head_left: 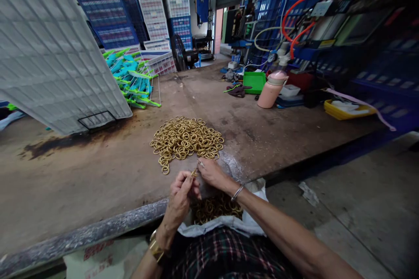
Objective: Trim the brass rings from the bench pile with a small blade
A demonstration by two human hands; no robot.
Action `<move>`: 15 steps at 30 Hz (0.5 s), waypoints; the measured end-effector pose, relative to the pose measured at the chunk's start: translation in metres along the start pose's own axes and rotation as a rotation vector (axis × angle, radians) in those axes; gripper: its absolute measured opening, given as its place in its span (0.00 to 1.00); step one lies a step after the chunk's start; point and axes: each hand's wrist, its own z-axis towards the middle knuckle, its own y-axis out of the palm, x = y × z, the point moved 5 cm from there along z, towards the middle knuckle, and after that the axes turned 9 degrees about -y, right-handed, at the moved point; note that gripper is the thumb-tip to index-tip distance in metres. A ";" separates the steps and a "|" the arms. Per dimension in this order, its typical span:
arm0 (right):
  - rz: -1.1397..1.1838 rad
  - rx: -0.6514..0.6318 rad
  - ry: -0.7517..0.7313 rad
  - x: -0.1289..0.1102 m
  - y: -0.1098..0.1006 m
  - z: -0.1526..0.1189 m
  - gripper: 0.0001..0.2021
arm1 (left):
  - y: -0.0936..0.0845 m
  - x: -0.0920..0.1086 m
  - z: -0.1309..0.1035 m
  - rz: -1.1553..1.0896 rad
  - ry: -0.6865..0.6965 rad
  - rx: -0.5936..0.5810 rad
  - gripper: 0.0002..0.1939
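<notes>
A heap of gold-coloured metal rings [186, 137] lies on the worn brown table in front of me. Just short of the heap, my left hand [181, 192] pinches one gold ring [194, 173] between thumb and forefinger. My right hand [214, 174] is beside it at the heap's near edge, fingers closed and close to that same ring. What the right fingertips grip, if anything, is too small to make out. Below both hands, an open white sack [255, 222] at the table edge holds many more rings [216, 209].
A ribbed grey-white panel [62, 52] leans over the table's left side, near green and turquoise plastic pieces [134, 78]. Towards the right are a pink bottle [271, 91], a green tray [254, 83] and a yellow tray [340, 111]. Stacked crates [111, 22] and a fan [183, 54] stand behind.
</notes>
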 end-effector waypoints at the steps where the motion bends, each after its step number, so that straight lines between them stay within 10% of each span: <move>1: 0.107 0.022 0.000 -0.002 0.000 0.000 0.10 | 0.001 0.000 0.001 -0.060 -0.021 -0.001 0.13; 8: 0.877 -0.217 0.053 -0.024 0.017 -0.016 0.13 | 0.002 0.000 0.008 -0.194 -0.084 0.057 0.16; 15: 0.451 0.133 -0.037 -0.007 0.002 -0.012 0.05 | -0.012 -0.013 0.007 -0.180 -0.157 0.185 0.18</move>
